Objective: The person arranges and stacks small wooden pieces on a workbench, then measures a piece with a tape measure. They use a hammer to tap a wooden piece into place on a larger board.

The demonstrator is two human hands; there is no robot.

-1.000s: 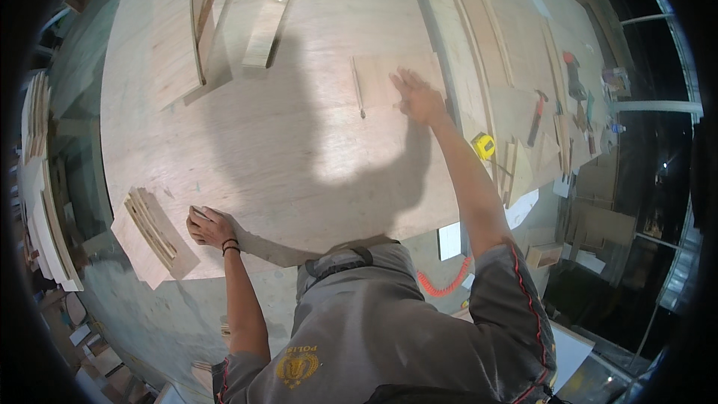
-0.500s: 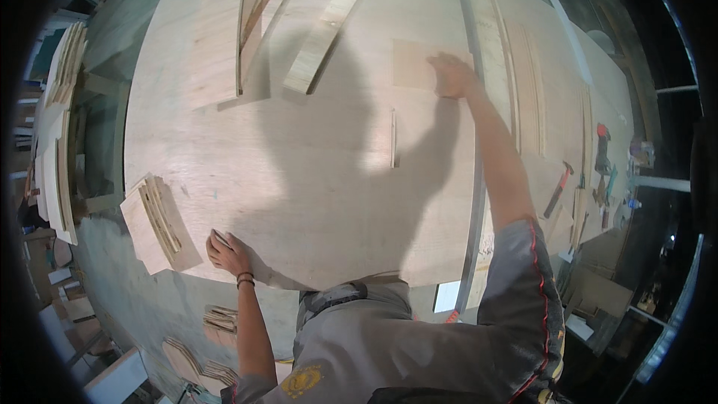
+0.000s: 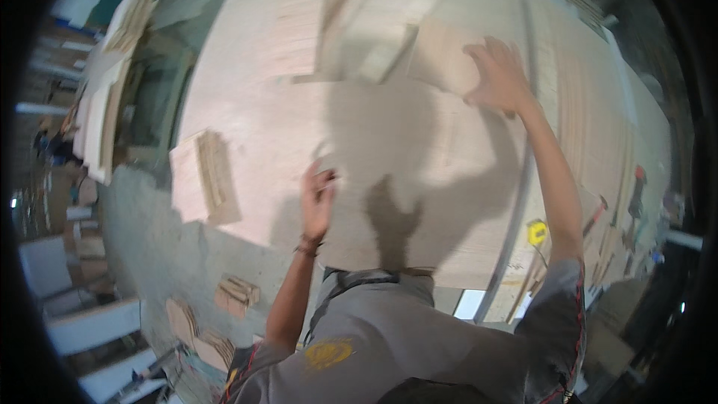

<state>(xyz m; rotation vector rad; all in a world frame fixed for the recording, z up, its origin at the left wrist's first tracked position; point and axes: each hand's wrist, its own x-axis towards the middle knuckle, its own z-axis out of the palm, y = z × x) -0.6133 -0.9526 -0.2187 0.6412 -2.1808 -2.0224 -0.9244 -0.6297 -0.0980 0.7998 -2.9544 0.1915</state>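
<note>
My right hand (image 3: 496,75) is over the far right part of a large pale plywood sheet (image 3: 299,131). Its fingers and thumb are spread at the right end of a thin rectangular wooden panel (image 3: 441,52); whether they touch it is unclear. My left hand (image 3: 319,198) is raised above the near middle of the sheet, its fingers curled together. Motion blurs the fingertips, and what they pinch is too small to make out. A thin wood strip (image 3: 446,146), also smeared, lies nearer to me than the panel.
Stacked wood pieces (image 3: 208,176) sit at the sheet's left corner, with planks (image 3: 404,19) at the far side. A long dark straight bar (image 3: 528,60) runs along the right. Beyond it are a yellow tape measure (image 3: 537,233) and a hammer (image 3: 596,213). Cut pieces (image 3: 236,295) lie lower left.
My left hand has risen from the sheet's near left edge toward the middle. The right hand's fingers have spread at the panel. The whole view has shifted, and the tape measure has come into sight.
</note>
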